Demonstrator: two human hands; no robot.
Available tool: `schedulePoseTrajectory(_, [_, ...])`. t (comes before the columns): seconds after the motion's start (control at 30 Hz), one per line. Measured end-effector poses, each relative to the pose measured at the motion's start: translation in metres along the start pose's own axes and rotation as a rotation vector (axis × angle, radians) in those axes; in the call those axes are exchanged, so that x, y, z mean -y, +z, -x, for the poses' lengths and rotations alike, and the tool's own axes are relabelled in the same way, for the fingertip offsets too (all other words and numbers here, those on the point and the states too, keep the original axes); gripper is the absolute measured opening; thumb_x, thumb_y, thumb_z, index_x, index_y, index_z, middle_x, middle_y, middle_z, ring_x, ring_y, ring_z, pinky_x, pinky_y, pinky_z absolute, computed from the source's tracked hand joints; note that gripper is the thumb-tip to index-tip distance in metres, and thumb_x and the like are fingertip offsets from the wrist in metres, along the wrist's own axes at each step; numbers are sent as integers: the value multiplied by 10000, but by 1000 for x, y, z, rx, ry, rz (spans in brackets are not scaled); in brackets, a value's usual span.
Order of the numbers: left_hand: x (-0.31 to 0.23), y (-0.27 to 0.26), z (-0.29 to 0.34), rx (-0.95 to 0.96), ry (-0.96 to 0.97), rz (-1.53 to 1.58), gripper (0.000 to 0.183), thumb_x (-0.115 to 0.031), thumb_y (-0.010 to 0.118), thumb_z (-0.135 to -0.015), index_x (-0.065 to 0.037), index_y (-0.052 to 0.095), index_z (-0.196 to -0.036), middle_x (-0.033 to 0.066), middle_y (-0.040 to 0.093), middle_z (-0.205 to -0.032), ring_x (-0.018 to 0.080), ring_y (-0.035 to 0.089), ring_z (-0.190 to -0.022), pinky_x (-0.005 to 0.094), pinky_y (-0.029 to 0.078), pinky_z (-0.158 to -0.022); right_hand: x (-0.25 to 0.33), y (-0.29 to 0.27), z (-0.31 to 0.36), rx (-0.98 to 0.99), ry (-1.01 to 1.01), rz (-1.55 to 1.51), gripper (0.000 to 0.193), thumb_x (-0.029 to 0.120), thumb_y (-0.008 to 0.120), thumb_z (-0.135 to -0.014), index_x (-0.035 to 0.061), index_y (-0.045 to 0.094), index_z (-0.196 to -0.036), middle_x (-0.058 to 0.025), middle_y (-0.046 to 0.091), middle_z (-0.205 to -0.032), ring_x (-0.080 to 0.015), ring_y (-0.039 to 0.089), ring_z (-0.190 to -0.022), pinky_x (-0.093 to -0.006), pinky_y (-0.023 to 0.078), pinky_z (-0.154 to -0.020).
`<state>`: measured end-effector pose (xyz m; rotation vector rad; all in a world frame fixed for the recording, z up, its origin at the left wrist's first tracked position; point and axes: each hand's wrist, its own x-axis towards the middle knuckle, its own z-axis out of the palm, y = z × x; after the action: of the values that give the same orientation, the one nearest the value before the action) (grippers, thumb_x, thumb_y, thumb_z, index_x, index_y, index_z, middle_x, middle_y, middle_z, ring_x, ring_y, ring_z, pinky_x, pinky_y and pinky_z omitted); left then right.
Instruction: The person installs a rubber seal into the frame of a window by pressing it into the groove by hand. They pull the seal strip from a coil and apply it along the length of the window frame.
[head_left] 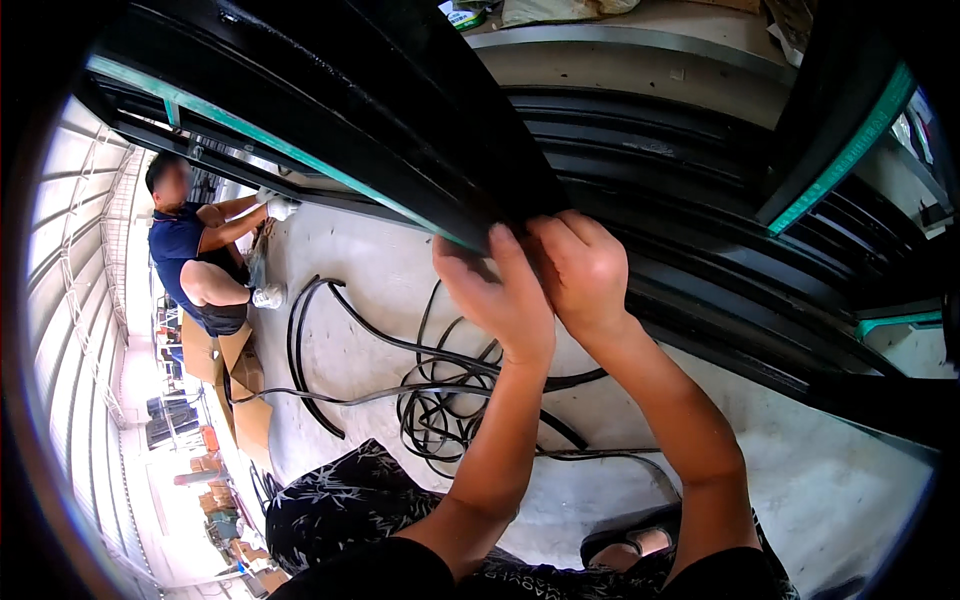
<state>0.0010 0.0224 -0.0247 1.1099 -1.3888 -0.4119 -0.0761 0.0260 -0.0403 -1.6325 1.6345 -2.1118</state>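
A long black frame bar (330, 110) with a green strip (270, 135) along its edge slants down from the upper left to my hands. My left hand (500, 300) grips the edge of this bar, thumb on its near face and fingers curled beneath. Right beside it, touching, my right hand (585, 270) is closed with its fingers bent against the bar's dark end. What the right fingers pinch is hidden in shadow. Below my hands a tangle of black rubber strip (440, 400) lies on the pale floor (360, 370).
More black bars (680, 170) lie stacked beyond my hands, with a green-edged piece (840, 160) at right. A co-worker (200, 250) in dark blue, wearing pale gloves, squats at the bar's far left. An opened cardboard box (245, 385) stands near them. My sandalled foot (640, 545) is below.
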Motion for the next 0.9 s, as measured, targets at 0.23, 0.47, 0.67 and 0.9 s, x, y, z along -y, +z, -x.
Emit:
schedulePoseTrajectory(0.23, [14,-13,9,84,-32,-69,406,-90,687,-964,40,478,-1288,72,619,-1083,111,582,-923,246,498,-830,-3,-6,6,67,58,-60,254,-36,737,-757,43,672,-989,-125,655,-824,-326,632,-706,-388,514,-604])
schedulePoseTrajectory(0.47, [22,-14,8,95,36,-52,399,-112,697,-962,42,486,-1264,68,608,-1073,99,565,-876,236,490,-774,-3,-28,35,115,265,-61,239,37,783,-777,56,702,-1001,-105,688,-916,-318,647,-792,-398,528,-671])
schedulePoseTrajectory(0.67, [18,-15,9,115,-76,24,435,-7,682,-940,79,452,-1299,170,575,-1236,221,599,-1072,338,509,-922,-15,-14,55,78,230,71,182,40,822,-728,39,712,-872,-108,669,-828,-311,635,-745,-382,514,-639])
schedulePoseTrajectory(0.9, [23,-17,16,129,-33,9,567,7,711,-905,58,390,-1369,151,553,-1253,210,580,-1119,327,484,-978,-26,-5,50,108,170,120,144,26,770,-699,74,695,-813,-97,638,-761,-309,615,-710,-400,504,-601])
